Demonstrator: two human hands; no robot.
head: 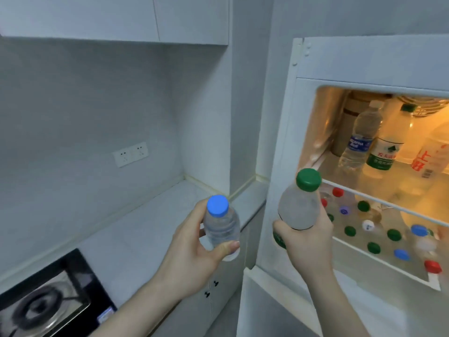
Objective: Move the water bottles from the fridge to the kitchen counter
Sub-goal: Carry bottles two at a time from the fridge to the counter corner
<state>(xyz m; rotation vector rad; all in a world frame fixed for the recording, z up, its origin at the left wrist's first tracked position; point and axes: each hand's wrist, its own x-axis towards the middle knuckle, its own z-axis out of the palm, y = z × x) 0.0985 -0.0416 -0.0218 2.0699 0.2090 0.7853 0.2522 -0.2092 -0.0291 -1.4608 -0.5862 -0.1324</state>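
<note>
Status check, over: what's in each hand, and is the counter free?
Left hand grips blue-cap bottle. Right hand grips green-cap bottle. Both out of fridge. Counter bare near hands; stove at left end.

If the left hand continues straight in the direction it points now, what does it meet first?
The left hand, holding the blue-capped bottle, points up and forward over the counter. The way looks free up to the corner wall behind; depth is hard to judge.

head view | worn high, wide-angle, faces forward and down | close over both hands at frame centre | counter [150,229] left | open fridge [286,132] right
</note>
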